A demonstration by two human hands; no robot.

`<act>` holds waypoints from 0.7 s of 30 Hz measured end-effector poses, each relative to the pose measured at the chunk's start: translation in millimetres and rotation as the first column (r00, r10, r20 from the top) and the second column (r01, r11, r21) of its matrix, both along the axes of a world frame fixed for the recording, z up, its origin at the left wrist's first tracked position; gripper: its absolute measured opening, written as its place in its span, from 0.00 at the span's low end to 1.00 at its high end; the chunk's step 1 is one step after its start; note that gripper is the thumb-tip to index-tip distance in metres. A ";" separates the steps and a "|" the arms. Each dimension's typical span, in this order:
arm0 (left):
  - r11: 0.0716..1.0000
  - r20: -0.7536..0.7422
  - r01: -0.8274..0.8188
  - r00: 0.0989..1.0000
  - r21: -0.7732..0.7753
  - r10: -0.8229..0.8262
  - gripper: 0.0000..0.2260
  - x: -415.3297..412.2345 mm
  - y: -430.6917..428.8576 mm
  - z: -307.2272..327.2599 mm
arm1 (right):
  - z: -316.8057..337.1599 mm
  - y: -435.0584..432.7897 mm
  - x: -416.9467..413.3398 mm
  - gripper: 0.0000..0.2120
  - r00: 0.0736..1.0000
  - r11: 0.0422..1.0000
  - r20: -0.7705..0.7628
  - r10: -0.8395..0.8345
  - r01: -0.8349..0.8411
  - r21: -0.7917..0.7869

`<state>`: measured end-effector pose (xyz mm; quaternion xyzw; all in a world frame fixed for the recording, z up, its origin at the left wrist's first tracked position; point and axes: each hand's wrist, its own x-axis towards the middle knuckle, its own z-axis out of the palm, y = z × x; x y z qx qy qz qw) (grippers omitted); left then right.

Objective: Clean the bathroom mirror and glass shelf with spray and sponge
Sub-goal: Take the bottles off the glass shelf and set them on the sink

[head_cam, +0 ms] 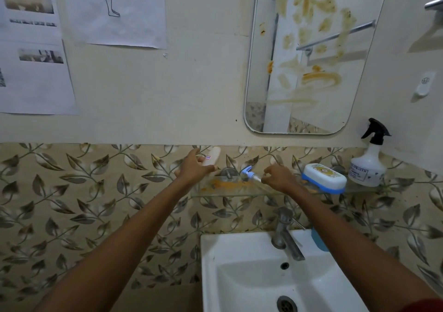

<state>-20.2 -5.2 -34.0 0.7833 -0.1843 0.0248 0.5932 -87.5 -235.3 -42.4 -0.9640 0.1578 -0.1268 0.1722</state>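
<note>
While both hands hold things: the left hand (193, 169) curls round a white tube (213, 158); the right hand (280, 178) pinches a toothbrush (248, 173).
Glass shelf (239, 193): orange-smeared, below the smeared mirror (299, 60).
Spray bottle (369, 165): on the shelf's right end, untouched.
Risk: the right wrist could knock the soap box (323, 177) into the sink (211, 251).
Hidden: a blue object (318, 239) behind the tap (284, 230), perhaps the sponge.
</note>
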 end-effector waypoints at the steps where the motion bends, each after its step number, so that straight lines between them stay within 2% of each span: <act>1: 1.000 -0.003 0.009 1.000 -0.018 -0.009 0.36 -1.7 0.8 1.6 | 0.8 1.5 1.5 0.13 1.000 1.000 -0.011 -0.011 0.011 0.005; 2: 1.000 -0.003 0.012 1.000 -0.027 -0.012 0.36 -3.6 1.7 3.3 | 0.5 2.0 2.8 0.09 1.000 1.000 -0.011 -0.010 0.010 0.003; 6: 0.999 0.028 0.034 0.999 -0.013 -0.033 0.35 -12.3 2.0 6.9 | 2.9 6.8 7.8 0.10 0.999 1.000 -0.033 -0.013 0.013 -0.001; 8: 0.998 0.038 0.062 0.997 -0.019 -0.062 0.35 -18.8 0.8 6.8 | 1.9 5.9 10.8 0.18 0.999 1.000 -0.051 -0.001 0.000 -0.016; 13: 0.987 0.059 0.161 0.985 0.028 -0.162 0.35 -38.3 -1.5 4.6 | -2.2 5.2 7.1 0.25 1.000 1.000 0.005 -0.016 0.016 0.005; 16: 0.956 0.061 0.274 0.958 0.102 -0.281 0.33 -54.0 0.2 1.6 | 0.5 7.2 -9.4 0.24 0.987 0.986 0.157 -0.046 0.020 0.163; 18: 0.920 0.082 0.343 0.928 0.187 -0.363 0.31 -65.0 0.8 -4.1 | 3.2 12.6 -27.4 0.25 0.959 0.947 0.271 -0.083 -0.009 0.321; 21: 0.865 0.134 0.397 0.882 0.305 -0.452 0.28 -74.8 -0.7 -26.0 | -0.9 21.1 -55.4 0.28 0.926 0.868 0.355 -0.130 -0.066 0.492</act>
